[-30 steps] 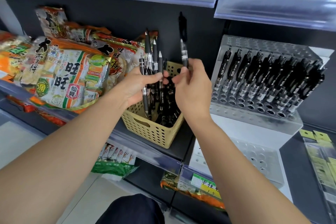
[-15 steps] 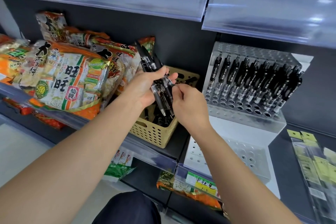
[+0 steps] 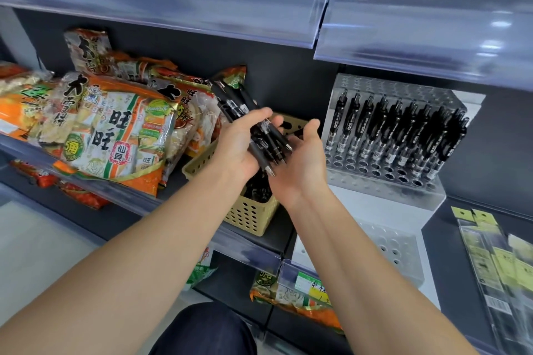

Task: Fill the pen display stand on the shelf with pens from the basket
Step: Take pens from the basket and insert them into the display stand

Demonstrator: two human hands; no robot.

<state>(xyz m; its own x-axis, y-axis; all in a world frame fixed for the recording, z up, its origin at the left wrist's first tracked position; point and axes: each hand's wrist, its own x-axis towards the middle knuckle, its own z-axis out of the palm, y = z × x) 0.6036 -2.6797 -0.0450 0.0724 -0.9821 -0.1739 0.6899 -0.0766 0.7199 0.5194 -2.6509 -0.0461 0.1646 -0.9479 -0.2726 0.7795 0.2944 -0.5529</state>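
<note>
A bundle of black pens (image 3: pixel 245 108) is gripped in the left hand (image 3: pixel 238 150), the fingers curled round the barrels, so that the clip ends slant up and to the far left while the metal tips slant down and to the right. The right hand (image 3: pixel 302 164) is held just beside it with the palm turned toward the bundle and the thumb spread apart – nothing is pinched by it, and the pen tips lie at or against the palm; its fingers are mostly hidden beneath the bundle. Both hands are held above a beige perforated basket (image 3: pixel 248 216), which is set on the middle shelf (image 3: pixel 259 251) and in which more dark pens can be made out. To the right of the basket a clear pen display stand (image 3: pixel 380 190) is placed on a white base; one row of upright black pens (image 3: pixel 383 124) is seated in it, while the nearer rows of holes are left unfilled. To the left of the basket, orange snack bags (image 3: pixel 115 135) are stacked. A second holed white tray (image 3: pixel 389 245) is seen lower down – nearer than the stand.
</note>
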